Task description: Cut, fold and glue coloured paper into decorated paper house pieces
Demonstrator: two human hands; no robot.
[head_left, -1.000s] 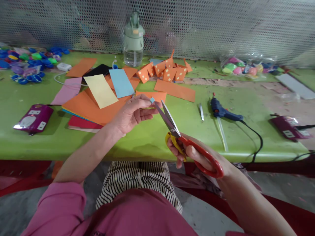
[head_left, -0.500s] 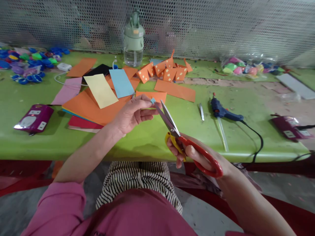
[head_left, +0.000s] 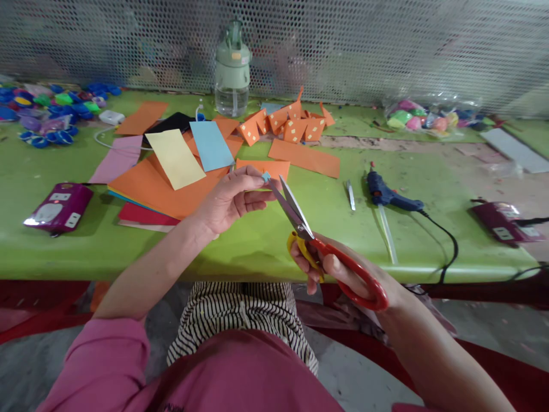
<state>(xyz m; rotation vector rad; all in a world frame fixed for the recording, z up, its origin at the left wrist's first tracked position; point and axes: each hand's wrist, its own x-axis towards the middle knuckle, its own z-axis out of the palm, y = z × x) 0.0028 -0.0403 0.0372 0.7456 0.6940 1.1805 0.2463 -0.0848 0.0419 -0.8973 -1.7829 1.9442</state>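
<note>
Green table [head_left: 34,252]; above it, left hand [head_left: 229,197] pinches blue paper scrap [head_left: 266,177], left of scissors [head_left: 301,226] gripped by right hand [head_left: 337,269]. Step judged: trimming; blade contact unclear. Further snips would need steady pinch.

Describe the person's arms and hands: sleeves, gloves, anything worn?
No gloves on the left hand or right hand, no watch visible. The left sleeve is plain pink, ending near the elbow; only a sliver of pink right sleeve shows.

Holding up a tiny, notched, light-blue paper piece [head_left: 266,177] just above the frame's centre; gripping metal-bladed scissors with red and yellow handles [head_left: 305,231] right of centre, pointing parted blades up-left, one tip nearing the paper.
</note>
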